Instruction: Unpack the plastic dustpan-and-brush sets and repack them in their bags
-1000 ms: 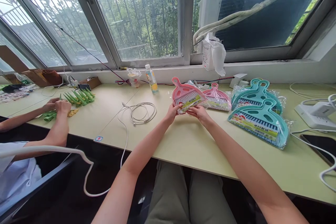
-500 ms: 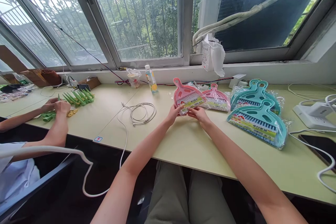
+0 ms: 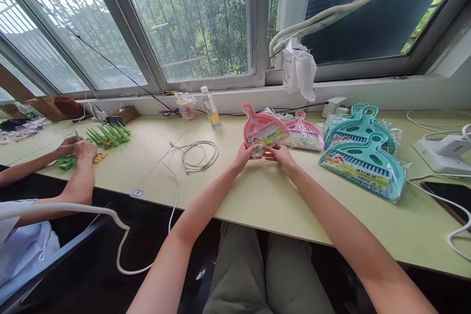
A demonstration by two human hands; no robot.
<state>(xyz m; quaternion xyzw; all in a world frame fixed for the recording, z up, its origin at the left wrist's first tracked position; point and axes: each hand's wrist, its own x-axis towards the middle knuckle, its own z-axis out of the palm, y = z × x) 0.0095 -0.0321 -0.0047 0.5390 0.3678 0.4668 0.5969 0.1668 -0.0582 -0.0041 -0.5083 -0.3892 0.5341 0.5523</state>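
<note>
A pink dustpan and brush set (image 3: 263,126), wrapped in clear plastic with a printed label, is held up between both hands. My left hand (image 3: 243,156) grips its lower left edge, fingers partly hidden behind it. My right hand (image 3: 281,155) holds the bottom edge farther right, thumb toward the label. Just behind it on the table lies another pink dustpan set (image 3: 303,132). To the right, a teal dustpan set (image 3: 362,167) lies in front of more teal dustpan sets (image 3: 353,125), all in clear wrapping.
On the left, a co-worker's hands (image 3: 83,148) work beside green spiky pieces (image 3: 110,136). A coiled white cable (image 3: 200,156), a drink bottle (image 3: 211,108) and a wrapped cup (image 3: 186,106) stand or lie mid-table. A white charger (image 3: 445,157) and a phone (image 3: 447,198) are at right.
The view has tipped down slightly. Both hands still hold the pink dustpan set, which has turned a little; the other sets lie as before.
</note>
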